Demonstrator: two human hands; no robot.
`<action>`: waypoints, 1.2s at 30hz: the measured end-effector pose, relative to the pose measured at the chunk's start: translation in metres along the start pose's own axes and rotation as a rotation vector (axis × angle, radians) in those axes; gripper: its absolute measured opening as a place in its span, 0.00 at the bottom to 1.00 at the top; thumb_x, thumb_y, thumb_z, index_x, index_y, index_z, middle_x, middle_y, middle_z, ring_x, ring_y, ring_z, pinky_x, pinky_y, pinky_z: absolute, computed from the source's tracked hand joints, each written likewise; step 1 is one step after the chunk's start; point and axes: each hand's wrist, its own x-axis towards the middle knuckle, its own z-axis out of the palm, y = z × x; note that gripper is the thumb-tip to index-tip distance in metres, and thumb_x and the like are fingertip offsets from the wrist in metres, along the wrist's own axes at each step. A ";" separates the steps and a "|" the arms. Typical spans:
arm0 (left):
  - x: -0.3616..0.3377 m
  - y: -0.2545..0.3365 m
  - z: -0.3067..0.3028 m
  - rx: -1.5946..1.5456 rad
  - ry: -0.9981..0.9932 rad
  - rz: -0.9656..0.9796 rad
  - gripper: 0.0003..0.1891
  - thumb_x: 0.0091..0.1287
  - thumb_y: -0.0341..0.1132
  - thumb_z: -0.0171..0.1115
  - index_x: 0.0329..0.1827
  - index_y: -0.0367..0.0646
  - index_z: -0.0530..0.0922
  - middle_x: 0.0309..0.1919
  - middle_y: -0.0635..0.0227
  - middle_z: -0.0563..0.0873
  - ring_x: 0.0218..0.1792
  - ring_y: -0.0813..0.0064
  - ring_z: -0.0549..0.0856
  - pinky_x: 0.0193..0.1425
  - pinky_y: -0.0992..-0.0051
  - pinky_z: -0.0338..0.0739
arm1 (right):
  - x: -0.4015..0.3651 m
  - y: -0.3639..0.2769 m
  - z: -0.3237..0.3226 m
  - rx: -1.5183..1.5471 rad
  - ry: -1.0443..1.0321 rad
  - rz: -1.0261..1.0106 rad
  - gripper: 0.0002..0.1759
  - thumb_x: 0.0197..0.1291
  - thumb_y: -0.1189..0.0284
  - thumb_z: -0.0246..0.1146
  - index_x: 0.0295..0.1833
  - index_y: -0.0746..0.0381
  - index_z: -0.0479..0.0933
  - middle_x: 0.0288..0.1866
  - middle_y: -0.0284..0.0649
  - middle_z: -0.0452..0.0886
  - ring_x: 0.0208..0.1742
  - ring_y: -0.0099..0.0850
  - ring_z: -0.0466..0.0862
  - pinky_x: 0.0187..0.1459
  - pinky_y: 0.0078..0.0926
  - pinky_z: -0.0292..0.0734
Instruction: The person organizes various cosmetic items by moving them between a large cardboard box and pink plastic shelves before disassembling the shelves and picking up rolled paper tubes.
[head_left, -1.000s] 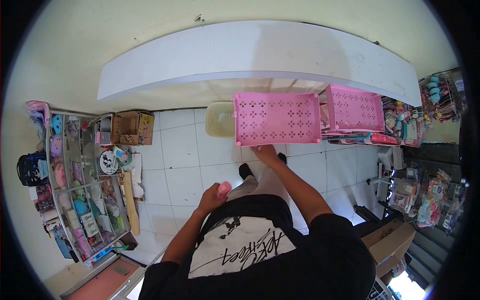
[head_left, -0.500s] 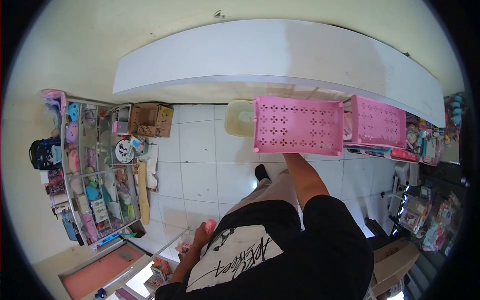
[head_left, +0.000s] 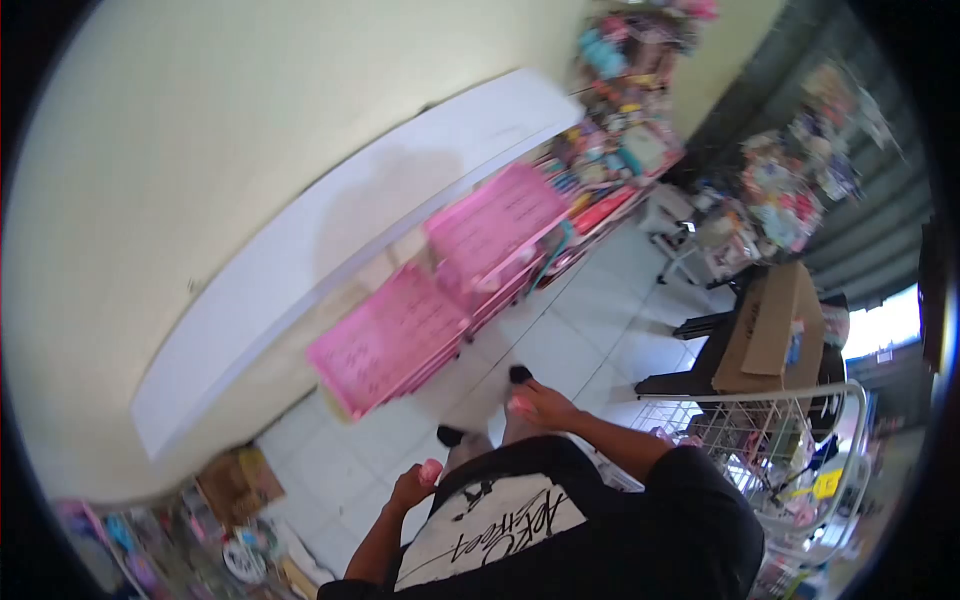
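My left hand (head_left: 410, 487) is closed round a small pink object (head_left: 430, 471), held in front of my shirt. Farther right, my right hand (head_left: 545, 405) has its fingers curled over another small pink object (head_left: 522, 404), above my feet. Ahead of both hands, a pink perforated basket (head_left: 390, 340) stands by the wall. A second pink basket (head_left: 497, 222) is beyond it to the right. Neither hand touches the baskets. The view is somewhat blurred.
A long white shelf (head_left: 350, 230) runs along the wall above the baskets. At the right are an open cardboard box (head_left: 770, 330) and a white wire basket (head_left: 850, 450) holding goods. Another cardboard box (head_left: 240, 485) sits at the lower left, near crowded shelves.
The view has turned toward the right. My right hand has left the pink basket, which now stands lower beside the other, and is back near my body, closed round something pink.
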 end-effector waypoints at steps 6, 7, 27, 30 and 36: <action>0.090 0.166 -0.026 -0.007 -0.040 0.319 0.28 0.48 0.41 0.76 0.51 0.39 0.74 0.42 0.54 0.86 0.45 0.56 0.86 0.47 0.64 0.80 | -0.101 0.068 -0.083 0.510 0.535 0.474 0.30 0.53 0.69 0.72 0.59 0.63 0.68 0.51 0.43 0.77 0.52 0.34 0.81 0.53 0.33 0.77; 0.102 0.192 -0.021 -0.223 -0.144 0.308 0.26 0.51 0.37 0.74 0.51 0.40 0.74 0.41 0.58 0.85 0.44 0.62 0.86 0.46 0.67 0.80 | -0.111 0.076 -0.096 0.528 0.574 0.481 0.30 0.53 0.69 0.72 0.59 0.63 0.68 0.51 0.43 0.77 0.52 0.34 0.81 0.53 0.33 0.77; 0.229 0.657 0.098 -0.966 -0.752 0.329 0.31 0.73 0.58 0.48 0.66 0.43 0.66 0.32 0.65 0.81 0.29 0.72 0.81 0.36 0.68 0.78 | -0.166 0.184 -0.331 1.961 0.892 0.188 0.25 0.73 0.49 0.47 0.62 0.56 0.69 0.37 0.40 0.81 0.30 0.32 0.82 0.28 0.31 0.79; 0.265 0.706 0.117 -0.899 -0.816 0.326 0.26 0.74 0.51 0.48 0.66 0.43 0.65 0.35 0.62 0.80 0.30 0.69 0.82 0.35 0.70 0.79 | -0.178 0.216 -0.357 1.874 1.023 0.161 0.25 0.73 0.49 0.46 0.61 0.57 0.69 0.37 0.39 0.81 0.30 0.32 0.83 0.29 0.31 0.79; 0.312 0.831 0.158 -0.748 -1.067 0.300 0.26 0.73 0.50 0.50 0.65 0.40 0.66 0.34 0.61 0.80 0.29 0.70 0.82 0.33 0.72 0.79 | -0.214 0.266 -0.436 1.880 1.354 0.203 0.28 0.73 0.47 0.46 0.62 0.58 0.68 0.37 0.39 0.80 0.30 0.31 0.83 0.31 0.30 0.80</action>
